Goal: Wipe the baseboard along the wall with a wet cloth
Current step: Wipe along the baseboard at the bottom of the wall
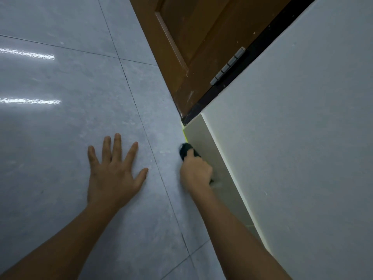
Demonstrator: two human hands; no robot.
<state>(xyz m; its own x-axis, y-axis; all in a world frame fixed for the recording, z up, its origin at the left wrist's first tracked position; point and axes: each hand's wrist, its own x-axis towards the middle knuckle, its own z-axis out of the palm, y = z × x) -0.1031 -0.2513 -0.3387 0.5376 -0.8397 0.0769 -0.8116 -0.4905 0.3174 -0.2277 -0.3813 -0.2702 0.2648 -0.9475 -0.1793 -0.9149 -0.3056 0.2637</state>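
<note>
The pale baseboard runs along the foot of the white wall, from the door frame toward me. My right hand is closed around a dark green cloth and presses it against the baseboard just above the floor, close to the baseboard's far end. Most of the cloth is hidden under my fingers. My left hand lies flat on the grey tiled floor, fingers spread, to the left of the cloth and apart from it.
A brown wooden door with a metal hinge stands past the baseboard's end, inside a black door frame. A thin yellow-green strip lines the joint between floor and baseboard. The glossy floor reflects ceiling lights at left.
</note>
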